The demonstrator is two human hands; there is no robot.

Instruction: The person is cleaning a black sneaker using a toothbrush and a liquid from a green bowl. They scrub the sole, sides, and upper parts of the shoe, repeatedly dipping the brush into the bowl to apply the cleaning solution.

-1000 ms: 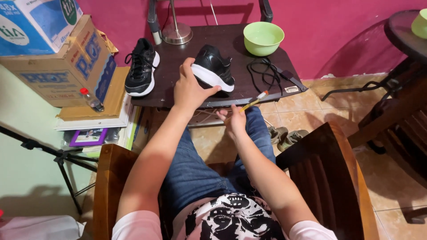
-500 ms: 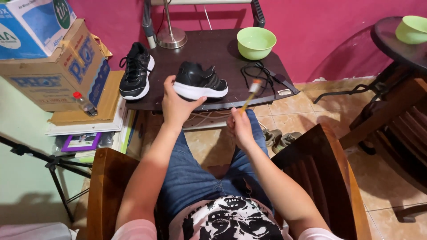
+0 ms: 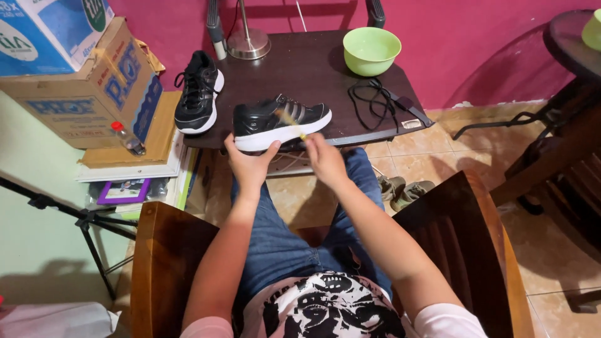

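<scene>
- Gripping the heel end of the black sneaker (image 3: 282,122), your left hand (image 3: 249,164) has its fingers curled up around the white sole, thumb spread to the right; the shoe lies on its sole at the near edge of the dark table (image 3: 313,69), just above the middle of the frame.
- Your right hand (image 3: 324,158) is closed in a pinch on a thin yellowish brush (image 3: 292,124), whose tip crosses the side of the sneaker. The brush is blurred, so you cannot tell exactly how the fingertips sit on it.
- Because the sneaker sits so close to the table's front edge, a hard stroke toward you could, by my judgement, push it off onto your lap unless the left hand keeps it braced.
- A loose pinch on so slim a handle could let the brush twist or slip out mid-stroke.
- Watch the second black sneaker (image 3: 198,92), left of centre and partly over the table's left edge; a bump of your left elbow or the table might tip it off.
- Well clear at the upper right of the table are the green bowl (image 3: 371,50) and the black cord (image 3: 375,103); a wide sweep of the brush hand could snag the cord.
</scene>
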